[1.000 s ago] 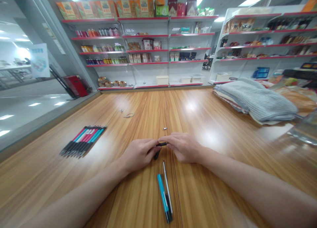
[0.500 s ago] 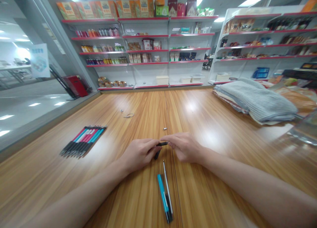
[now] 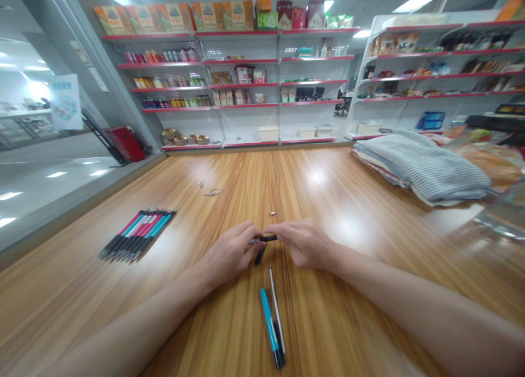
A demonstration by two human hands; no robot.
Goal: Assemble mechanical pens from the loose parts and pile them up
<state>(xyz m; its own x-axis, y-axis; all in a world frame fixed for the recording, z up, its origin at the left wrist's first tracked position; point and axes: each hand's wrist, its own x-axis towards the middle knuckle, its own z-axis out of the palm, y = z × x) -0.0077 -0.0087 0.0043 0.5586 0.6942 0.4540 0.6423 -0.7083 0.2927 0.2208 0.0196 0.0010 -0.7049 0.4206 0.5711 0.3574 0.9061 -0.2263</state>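
Between the fingertips of both hands lies a short black pen part (image 3: 269, 238), held level just above the wooden table. My left hand (image 3: 229, 251) is closed in a pinch on its left end, where a paler bit shows at the fingertips. My right hand (image 3: 307, 245) has its fingers bent together at the right end; the thumb is mostly hidden. Below the left fingertips is a black tube-like piece (image 3: 260, 255). Nearer me, a blue pen barrel (image 3: 268, 318) with a black end lies beside a thin white pen refill (image 3: 276, 303). Beyond the hands rests a small metal pen tip (image 3: 273, 213).
Several red, blue and black pens (image 3: 139, 234) lie in a row at left. A thin loop (image 3: 213, 192) and a tiny metal piece (image 3: 200, 184) are farther back. Folded striped cloth (image 3: 426, 164) and a clear container (image 3: 506, 210) occupy the right. Stocked shelves (image 3: 241, 84) stand behind.
My left fingers have shifted slightly up and to the left along the black pen part, uncovering its paler left end. My right hand and the things on the table stay put.
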